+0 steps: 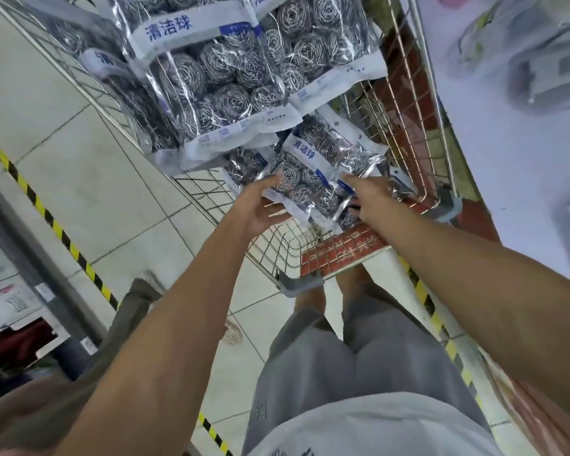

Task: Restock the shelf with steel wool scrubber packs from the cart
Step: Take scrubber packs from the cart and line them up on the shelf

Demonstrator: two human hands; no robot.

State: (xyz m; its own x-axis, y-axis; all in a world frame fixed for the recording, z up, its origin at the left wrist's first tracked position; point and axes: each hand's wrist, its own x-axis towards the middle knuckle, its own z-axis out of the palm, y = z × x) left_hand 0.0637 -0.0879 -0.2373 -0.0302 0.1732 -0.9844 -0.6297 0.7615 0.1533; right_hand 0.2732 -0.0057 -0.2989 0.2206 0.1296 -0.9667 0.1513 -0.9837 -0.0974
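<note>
Pickup stage: left hand [260,210] open under near scrubber pack [313,179] in cart [405,103]; right hand [369,200] grips its far edge (fingers partly hidden). Next: lift clear, carry to shelf.

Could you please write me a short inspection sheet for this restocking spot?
Surface: wire cart, packs piled inside.
Job's things: steel wool scrubber packs heaped high; nearest pack between both hands.
Clutter: nothing seen.
Grippers: left hand open, fingers at the pack's left edge; right hand on its right edge, grip unclear.
Cables: nothing seen.
Surroundings: tiled floor with yellow-black tape; shelving to the left.
</note>
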